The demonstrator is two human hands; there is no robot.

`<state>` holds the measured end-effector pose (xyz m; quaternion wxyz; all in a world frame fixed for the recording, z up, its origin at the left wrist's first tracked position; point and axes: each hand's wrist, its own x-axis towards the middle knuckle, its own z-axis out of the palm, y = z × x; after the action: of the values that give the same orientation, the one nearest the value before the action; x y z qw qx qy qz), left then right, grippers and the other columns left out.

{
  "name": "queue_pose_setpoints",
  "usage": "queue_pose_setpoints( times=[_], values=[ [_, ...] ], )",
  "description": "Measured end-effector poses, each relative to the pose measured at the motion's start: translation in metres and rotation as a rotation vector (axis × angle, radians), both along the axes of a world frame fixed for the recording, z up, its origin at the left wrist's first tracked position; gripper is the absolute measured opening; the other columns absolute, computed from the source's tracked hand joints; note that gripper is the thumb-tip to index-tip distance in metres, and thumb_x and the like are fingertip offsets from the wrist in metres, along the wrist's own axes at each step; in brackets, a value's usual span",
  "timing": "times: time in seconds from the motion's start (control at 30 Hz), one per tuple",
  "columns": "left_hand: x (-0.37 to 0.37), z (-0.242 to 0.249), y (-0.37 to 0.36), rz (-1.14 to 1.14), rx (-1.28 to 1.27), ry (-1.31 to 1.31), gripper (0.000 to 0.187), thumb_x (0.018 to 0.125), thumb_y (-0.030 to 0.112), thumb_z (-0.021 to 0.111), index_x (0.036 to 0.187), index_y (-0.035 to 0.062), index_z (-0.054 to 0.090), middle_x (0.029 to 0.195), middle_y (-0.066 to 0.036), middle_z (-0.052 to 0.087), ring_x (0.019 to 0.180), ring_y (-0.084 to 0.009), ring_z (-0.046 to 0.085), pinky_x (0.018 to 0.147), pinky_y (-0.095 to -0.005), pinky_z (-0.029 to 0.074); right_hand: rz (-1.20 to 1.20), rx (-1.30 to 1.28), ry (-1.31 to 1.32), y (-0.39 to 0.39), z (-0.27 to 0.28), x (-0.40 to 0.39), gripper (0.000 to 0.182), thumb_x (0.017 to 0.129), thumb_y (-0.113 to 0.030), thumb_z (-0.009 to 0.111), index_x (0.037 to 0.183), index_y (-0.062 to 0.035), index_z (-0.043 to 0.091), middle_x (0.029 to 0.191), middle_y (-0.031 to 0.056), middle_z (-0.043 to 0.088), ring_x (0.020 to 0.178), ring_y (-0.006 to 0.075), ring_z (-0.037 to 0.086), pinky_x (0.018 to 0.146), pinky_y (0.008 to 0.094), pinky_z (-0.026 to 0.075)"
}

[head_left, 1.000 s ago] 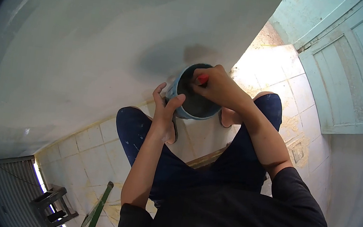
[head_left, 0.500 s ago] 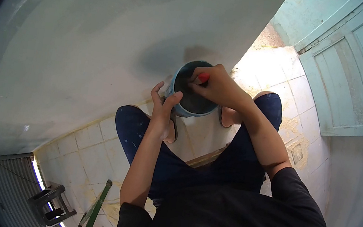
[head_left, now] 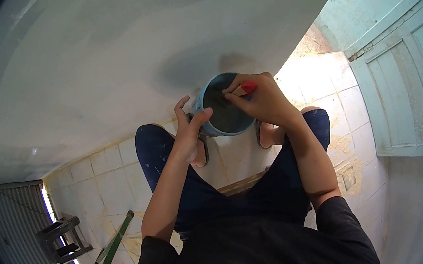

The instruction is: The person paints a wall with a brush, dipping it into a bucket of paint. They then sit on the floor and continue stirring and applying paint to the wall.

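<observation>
A blue bucket with dark grey-green contents sits between my knees, close to the wall. At its left rim is my left hand, the thumb over the edge and the other fingers along the outside. My right hand is closed around a tool with a red handle, over the bucket's right side. The tool's lower end is hidden in the bucket.
A grey-white wall rises in front. On the right stands a pale blue door. The tiled floor carries a dark stool and a green bar at lower left.
My right hand has shifted slightly right with the red handle, which is now tilted differently and shows more. My left hand has stayed at the bucket's rim.
</observation>
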<state>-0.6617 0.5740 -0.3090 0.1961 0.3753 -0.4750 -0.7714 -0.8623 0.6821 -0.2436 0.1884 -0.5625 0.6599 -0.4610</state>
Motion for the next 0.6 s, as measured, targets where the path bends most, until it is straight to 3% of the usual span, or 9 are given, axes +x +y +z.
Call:
queue_pose_setpoints(
  times=[0.23,0.4,0.6],
  values=[
    [0.001,-0.001,0.002,-0.030,-0.025,0.018,0.109,0.084,0.043,0.083,0.161,0.0140,0.011,0.151,-0.032,0.034,0.142,-0.0403,0.038,0.119,-0.0480,0.031,-0.004,0.139,0.022,-0.003,-0.005,0.006,0.012,0.085,-0.010,0.080,0.091,-0.0002,0.075,0.082,0.0165,0.076,0.075,0.0277,0.075,0.072,0.0345,0.057],
    [0.004,-0.005,0.000,-0.035,-0.010,0.050,0.111,0.083,0.044,0.084,0.161,0.0145,0.011,0.151,-0.031,0.034,0.142,-0.0398,0.039,0.119,-0.0484,0.031,0.021,0.156,0.181,-0.009,-0.017,0.011,0.014,0.085,-0.010,0.078,0.093,0.0003,0.075,0.081,0.0174,0.076,0.072,0.0290,0.073,0.070,0.0361,0.057],
    [0.004,0.003,0.001,-0.014,-0.004,0.028,0.111,0.083,0.045,0.084,0.162,0.0152,0.011,0.151,-0.032,0.035,0.142,-0.0401,0.039,0.119,-0.0488,0.031,-0.036,0.095,0.051,-0.006,-0.004,0.011,0.011,0.085,-0.008,0.079,0.092,-0.0004,0.075,0.081,0.0167,0.076,0.074,0.0280,0.074,0.070,0.0349,0.057]
  ],
)
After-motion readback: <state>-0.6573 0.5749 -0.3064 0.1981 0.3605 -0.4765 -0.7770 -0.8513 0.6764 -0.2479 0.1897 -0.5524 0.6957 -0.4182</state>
